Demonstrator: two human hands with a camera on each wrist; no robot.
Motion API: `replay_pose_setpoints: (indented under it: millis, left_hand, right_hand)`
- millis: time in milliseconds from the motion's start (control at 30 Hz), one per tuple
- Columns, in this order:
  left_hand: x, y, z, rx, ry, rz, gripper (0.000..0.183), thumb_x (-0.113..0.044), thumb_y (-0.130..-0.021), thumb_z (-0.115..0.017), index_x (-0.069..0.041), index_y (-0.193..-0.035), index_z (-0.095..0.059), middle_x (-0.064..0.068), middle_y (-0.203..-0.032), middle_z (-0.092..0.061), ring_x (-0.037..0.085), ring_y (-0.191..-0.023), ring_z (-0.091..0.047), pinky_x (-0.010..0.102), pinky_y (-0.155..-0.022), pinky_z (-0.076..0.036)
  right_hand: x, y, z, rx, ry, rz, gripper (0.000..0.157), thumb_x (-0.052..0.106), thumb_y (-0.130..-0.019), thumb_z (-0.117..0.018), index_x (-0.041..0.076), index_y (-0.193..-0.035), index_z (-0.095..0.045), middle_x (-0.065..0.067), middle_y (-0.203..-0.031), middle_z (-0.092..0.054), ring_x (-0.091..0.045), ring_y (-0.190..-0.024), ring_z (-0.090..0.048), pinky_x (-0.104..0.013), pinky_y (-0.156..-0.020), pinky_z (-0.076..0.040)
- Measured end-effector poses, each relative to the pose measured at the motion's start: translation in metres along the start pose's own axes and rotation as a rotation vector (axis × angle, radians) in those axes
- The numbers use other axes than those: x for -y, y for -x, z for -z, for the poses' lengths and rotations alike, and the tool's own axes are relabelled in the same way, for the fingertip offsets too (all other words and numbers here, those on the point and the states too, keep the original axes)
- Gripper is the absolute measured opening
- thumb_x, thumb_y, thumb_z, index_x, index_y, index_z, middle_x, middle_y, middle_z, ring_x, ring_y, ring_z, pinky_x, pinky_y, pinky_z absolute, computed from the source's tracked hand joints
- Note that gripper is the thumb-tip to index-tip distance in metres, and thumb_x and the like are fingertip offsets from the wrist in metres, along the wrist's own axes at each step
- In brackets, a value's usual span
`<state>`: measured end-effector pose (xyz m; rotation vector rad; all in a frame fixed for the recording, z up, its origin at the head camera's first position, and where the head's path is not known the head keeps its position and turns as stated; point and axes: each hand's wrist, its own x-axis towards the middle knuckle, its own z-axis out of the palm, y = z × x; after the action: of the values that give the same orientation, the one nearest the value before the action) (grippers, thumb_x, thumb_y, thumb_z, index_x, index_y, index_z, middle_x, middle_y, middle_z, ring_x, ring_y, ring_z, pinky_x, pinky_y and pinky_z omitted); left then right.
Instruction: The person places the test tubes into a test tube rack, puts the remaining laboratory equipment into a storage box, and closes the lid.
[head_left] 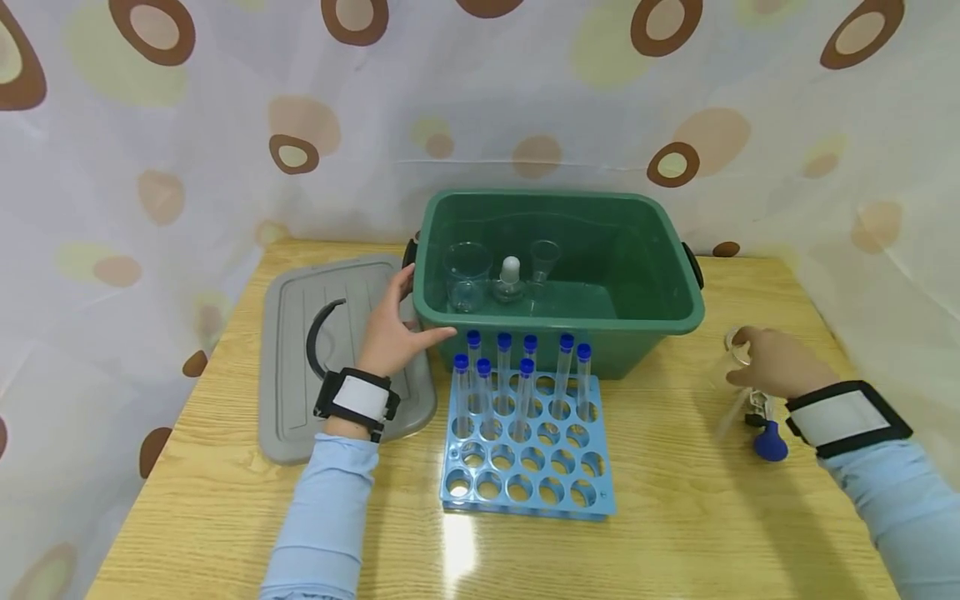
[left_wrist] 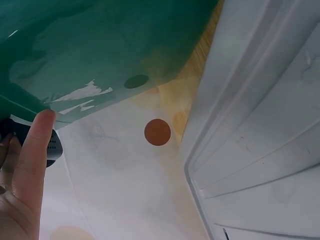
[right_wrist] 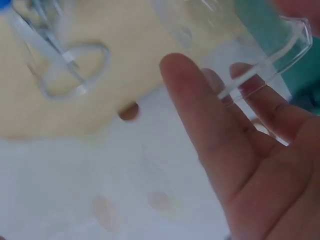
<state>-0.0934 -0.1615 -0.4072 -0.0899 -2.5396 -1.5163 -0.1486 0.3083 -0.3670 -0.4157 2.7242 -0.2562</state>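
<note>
My left hand (head_left: pixel 392 329) is at the left front corner of a green plastic bin (head_left: pixel 637 325), thumb stretched along the front rim and fingers beside the black handle. In the left wrist view, one straight finger (left_wrist: pixel 36 155) touches the bin's wall near that handle (left_wrist: pixel 54 147). On the right, my right hand (head_left: pixel 783 362) holds a clear glass vessel (right_wrist: pixel 280 50) between thumb and fingers, its wall and rim showing in the right wrist view. A blue rubber bulb (head_left: pixel 770 442) and small metal parts lie just below this hand.
Inside the bin stand a clear beaker (head_left: pixel 467 279), a small glass bottle with a white top (head_left: pixel 510 271) and a small flared glass (head_left: pixel 544 250). In front, a blue rack (head_left: pixel 528 508) bears several blue-capped tubes. A grey lid (head_left: pixel 292 400) lies on the left.
</note>
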Motion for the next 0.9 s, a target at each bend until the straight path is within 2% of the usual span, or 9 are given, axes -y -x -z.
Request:
replay_pose_setpoints:
  millis: [233,467,600,700,900]
  left_hand:
    - [-0.001,0.000,0.000,0.009,0.009,0.011,0.097,-0.024,-0.073,-0.080,-0.016,-0.149,-0.020,0.011,-0.147,-0.036,0.025,-0.133,-0.038,0.044,-0.092,-0.049]
    - [0.000,0.000,0.000,-0.001,-0.017,0.001,0.097,-0.024,-0.073,-0.080,-0.016,-0.149,-0.020,0.012,-0.147,-0.037,0.026,-0.133,-0.039,0.044,-0.091,-0.050]
    - [0.001,-0.001,0.000,-0.012,-0.015,-0.010,0.097,-0.023,-0.072,-0.081,-0.014,-0.148,-0.021,0.012,-0.146,-0.038,0.026,-0.133,-0.040,0.044,-0.090,-0.050]
    - [0.002,-0.001,-0.001,-0.015,0.001,-0.018,0.097,-0.022,-0.071,-0.082,-0.014,-0.148,-0.022,0.012,-0.146,-0.039,0.026,-0.132,-0.040,0.044,-0.089,-0.051]
    - [0.001,0.003,0.000,-0.011,0.030,-0.016,0.098,-0.022,-0.070,-0.082,-0.014,-0.148,-0.023,0.012,-0.145,-0.040,0.027,-0.131,-0.040,0.045,-0.090,-0.050]
  right_hand:
    - [0.020,0.015,0.073,-0.083,0.109,-0.019,0.056,0.021,-0.081,-0.063,-0.016,-0.119,-0.043,-0.041,-0.106,-0.051,-0.046,-0.086,-0.056,-0.049,-0.068,-0.046]
    - [0.047,0.017,0.119,-0.146,0.207,-0.029,0.057,0.023,-0.084,-0.061,-0.015,-0.123,-0.043,-0.040,-0.108,-0.050,-0.043,-0.083,-0.057,-0.048,-0.065,-0.048]
    - [0.070,0.007,0.134,-0.150,0.218,0.003,0.058,0.026,-0.085,-0.060,-0.013,-0.125,-0.044,-0.038,-0.110,-0.052,-0.043,-0.087,-0.057,-0.050,-0.068,-0.048]
    - [0.089,-0.005,0.140,-0.119,0.218,0.044,0.059,0.029,-0.086,-0.059,-0.010,-0.127,-0.044,-0.036,-0.112,-0.053,-0.043,-0.092,-0.058,-0.051,-0.071,-0.048]
    - [0.123,-0.037,0.136,-0.069,0.202,0.138,0.055,0.026,-0.085,-0.061,-0.008,-0.126,-0.046,-0.032,-0.113,-0.055,-0.041,-0.097,-0.056,-0.051,-0.078,-0.046]
